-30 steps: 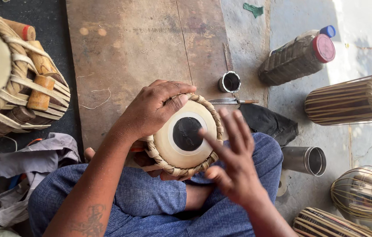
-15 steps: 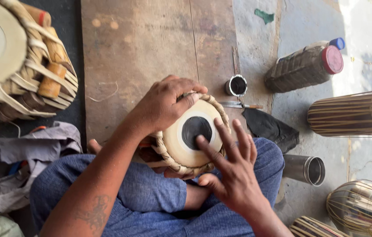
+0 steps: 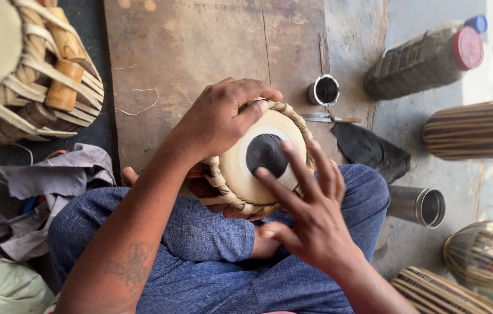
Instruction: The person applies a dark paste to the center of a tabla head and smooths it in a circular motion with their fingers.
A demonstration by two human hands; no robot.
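A small hand drum (image 3: 240,168) with a cream skin, a black round centre patch and a braided rim rests in my lap between my crossed legs in blue trousers. My left hand (image 3: 220,116) grips the drum's far rim from above, thumb on the skin. Over the near side hovers my right hand (image 3: 310,209), fingers spread, with the fingertips touching the black patch.
A wooden board (image 3: 200,52) lies ahead. A larger strapped drum (image 3: 20,70) stands at far left over grey rags (image 3: 43,192). To the right: a small tin cup (image 3: 323,90), a dark cloth (image 3: 368,151), a plastic jar (image 3: 427,58), a steel cup (image 3: 421,204), striped drum shells (image 3: 473,128).
My right hand has slid forward onto the black patch. The view has shifted slightly; my left hand keeps its hold on the rim.
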